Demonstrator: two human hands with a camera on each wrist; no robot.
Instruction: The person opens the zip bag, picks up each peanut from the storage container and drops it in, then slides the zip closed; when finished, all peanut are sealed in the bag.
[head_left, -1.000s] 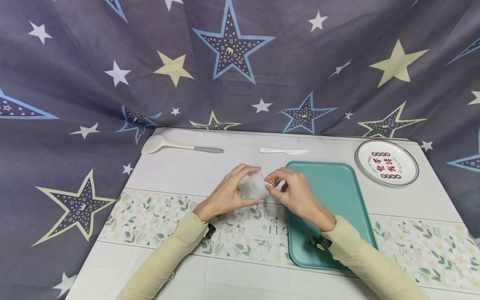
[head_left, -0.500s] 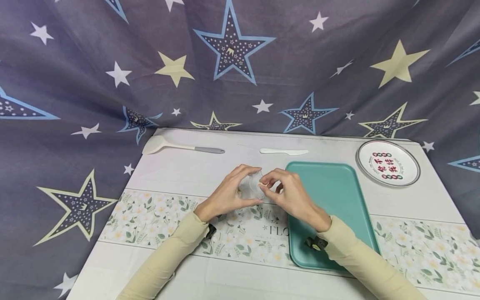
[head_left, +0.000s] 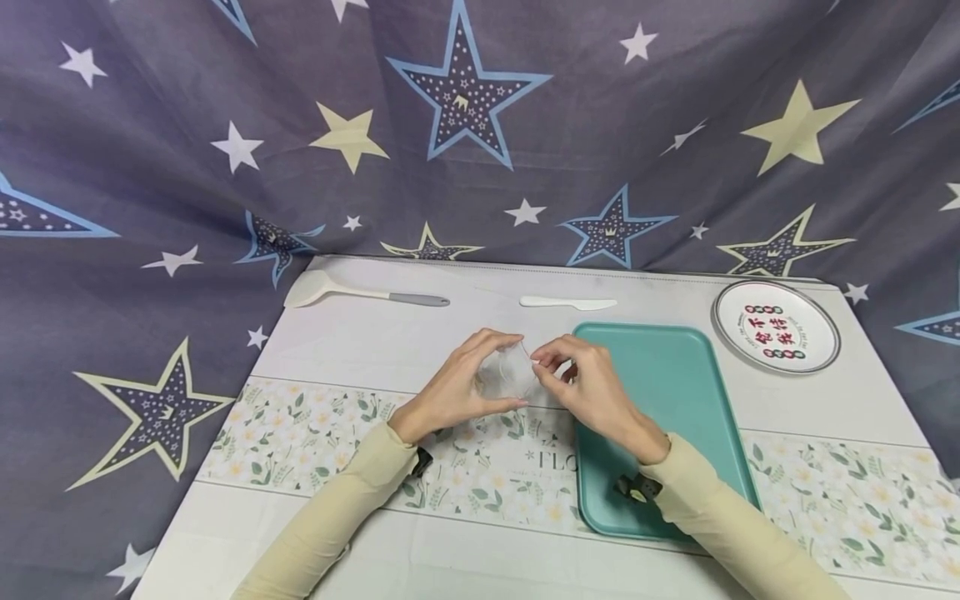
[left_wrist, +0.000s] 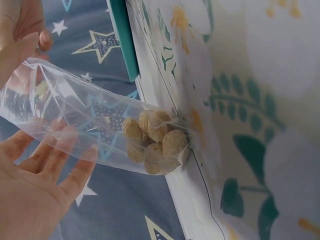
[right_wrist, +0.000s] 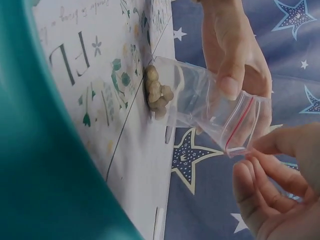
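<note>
A clear zip bag [head_left: 510,372] with a red line at its mouth is held up between both hands. At its bottom lie several unshelled peanuts [left_wrist: 155,140], right at the tabletop. My left hand [head_left: 453,383] grips the bag around its upper part, thumb on one side and fingers on the other in the right wrist view. Thumb and forefinger of my right hand [head_left: 592,387] pinch the edge of the bag's mouth, close to the zip strip [right_wrist: 240,122]. In the left wrist view, the right hand is partly cut off at the upper left.
A teal tray [head_left: 660,375] lies beneath the right forearm. Along the back are a white cooking utensil with a grey handle end [head_left: 360,292] and a white knife [head_left: 567,302]. A printed plate [head_left: 813,333] stands at the back right. A starry curtain [head_left: 480,208] hangs behind.
A second ago my right fingers held a small pale-tan thing beside the bag. They moved left into its mouth, then drew back right to its edge without that thing showing. My left hand stayed put.
</note>
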